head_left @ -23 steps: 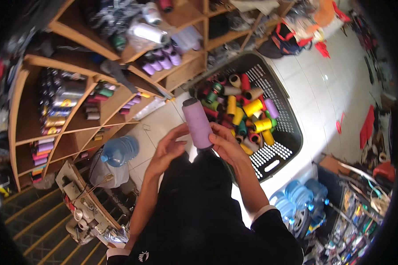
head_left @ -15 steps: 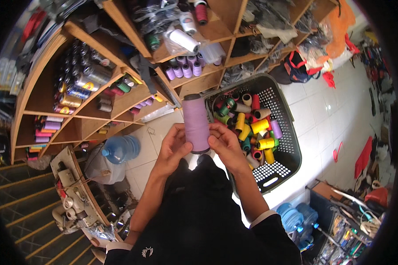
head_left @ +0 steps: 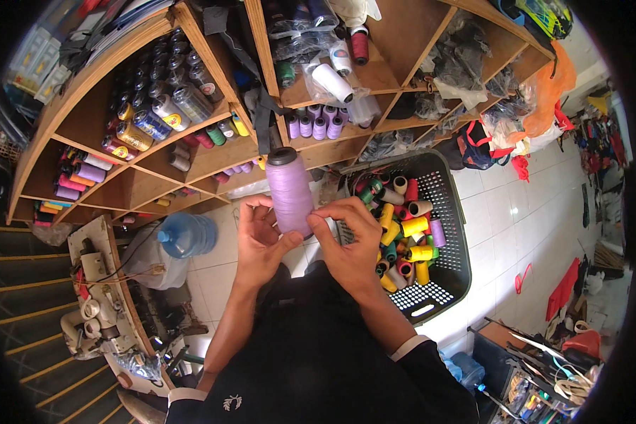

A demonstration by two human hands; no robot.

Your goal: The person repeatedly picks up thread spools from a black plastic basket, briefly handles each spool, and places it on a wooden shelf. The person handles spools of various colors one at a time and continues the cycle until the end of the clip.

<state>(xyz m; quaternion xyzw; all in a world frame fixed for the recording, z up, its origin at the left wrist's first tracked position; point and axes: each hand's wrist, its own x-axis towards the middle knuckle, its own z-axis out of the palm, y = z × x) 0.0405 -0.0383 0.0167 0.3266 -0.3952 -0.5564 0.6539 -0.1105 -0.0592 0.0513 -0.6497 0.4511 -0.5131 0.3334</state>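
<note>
A large lilac thread spool (head_left: 290,198) with a dark top end stands nearly upright in front of me, leaning slightly to the left. My left hand (head_left: 256,237) grips its lower part, thumb across the front and fingers behind the left side. At the spool's lower right edge, my right hand (head_left: 353,244) pinches thumb and forefinger together. Whatever lies between those fingertips is too fine to make out. Behind the right hand, a dark perforated plastic basket (head_left: 454,212) holds many thread spools, among them yellow ones (head_left: 415,226), red, green, and a lilac one (head_left: 437,233).
Wooden shelves (head_left: 212,166) curve across the far side, holding small lilac spools (head_left: 319,127), metallic thread cones and plastic bags. A blue water bottle (head_left: 189,234) stands on the floor at left, near a sewing machine (head_left: 95,275). Cluttered tools (head_left: 544,381) lie at the lower right.
The spool has shifted left and tilted slightly in my left hand. My right hand has moved from holding the spool's side to a pinch at its lower edge. The view has also shifted.
</note>
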